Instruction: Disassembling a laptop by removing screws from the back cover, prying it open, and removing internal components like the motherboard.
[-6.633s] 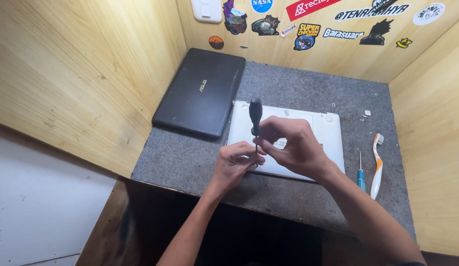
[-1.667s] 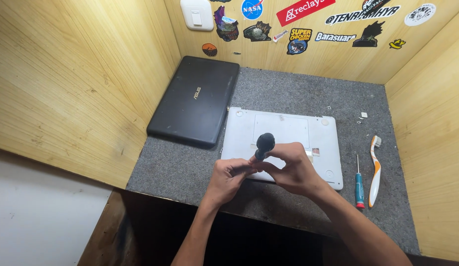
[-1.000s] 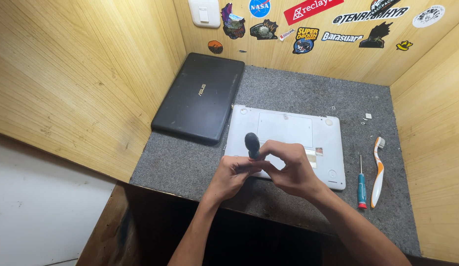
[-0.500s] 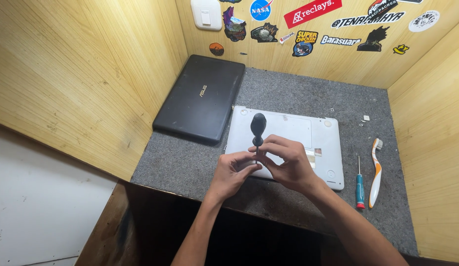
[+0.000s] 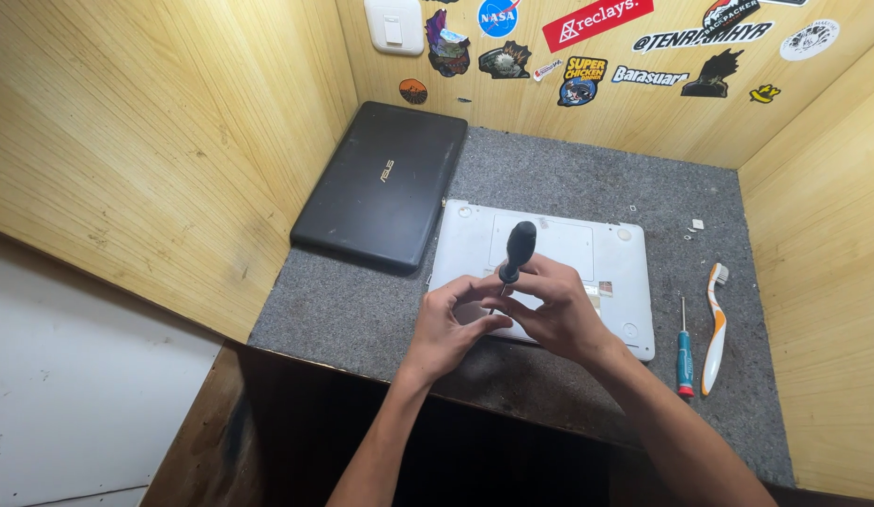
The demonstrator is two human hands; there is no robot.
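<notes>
Right hand [image 5: 554, 314] closed round the shank of a black-handled screwdriver [image 5: 518, 252], handle upright, tilted slightly far; tip hidden under fingers, so can't tell if it sits in a screw. Left hand [image 5: 448, 319] curled, fingertips pinching near the tip and resting on the white laptop [image 5: 550, 246], which lies underside up, centre of the grey felt mat [image 5: 362, 310]. Black laptop [image 5: 381, 183] closed, far-left, just beside the white one. Small teal screwdriver [image 5: 684, 349] and white-orange toothbrush [image 5: 715, 324] lie right of the white laptop, apart from it. Tiny loose bits, poss. screws [image 5: 692, 225], far-right on mat.

Risks, as judged: tilted driver may cam out and mar the screw head or casing; slip could jab the left fingers, close to tip; loose bits could get lost in the felt.
</notes>
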